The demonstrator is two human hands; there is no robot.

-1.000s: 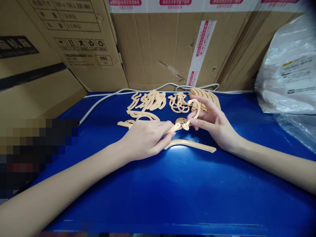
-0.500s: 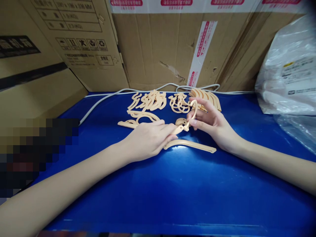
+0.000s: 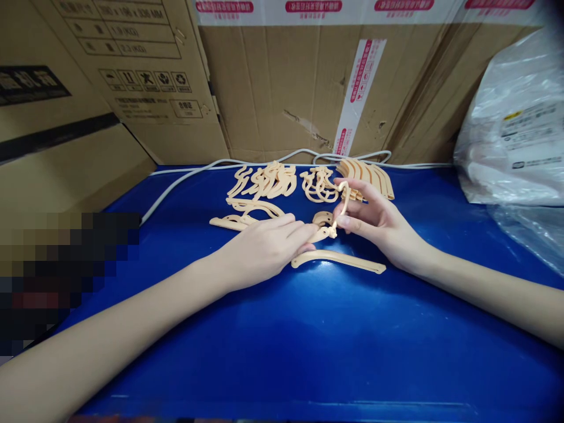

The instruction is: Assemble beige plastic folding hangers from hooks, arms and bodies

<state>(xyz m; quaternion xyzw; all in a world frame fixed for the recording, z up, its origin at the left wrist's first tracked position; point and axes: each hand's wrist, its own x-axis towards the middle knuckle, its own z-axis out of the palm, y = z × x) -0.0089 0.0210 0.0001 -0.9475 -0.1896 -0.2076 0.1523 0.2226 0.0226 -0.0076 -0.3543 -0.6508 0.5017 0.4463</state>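
My left hand [image 3: 264,249] is closed on a beige plastic hanger piece [image 3: 320,235], whose holed end sticks out past my fingertips. Between the thumb and fingers of my right hand [image 3: 381,220] is a curved beige hanger hook [image 3: 347,197], held upright. The hook's knobbed lower end is right at the holed end of the piece; whether it sits in the hole I cannot tell. Just behind lies a short curved part [image 3: 322,218]. In front of my hands rests a long hanger arm [image 3: 341,259]. Left of them are hanger parts [image 3: 255,205], partly covered by my left hand.
Along the back of the blue table [image 3: 282,352] lie piles of wavy parts [image 3: 275,179], hooks [image 3: 318,185] and curved arms [image 3: 370,173]. A white cable [image 3: 189,173] runs behind them. Cardboard boxes [image 3: 286,88] stand at the back and left, a plastic bag [image 3: 511,129] at the right.
The hook's lower end and the holed end of the left-hand piece have come closer together. Both hands have barely moved otherwise.
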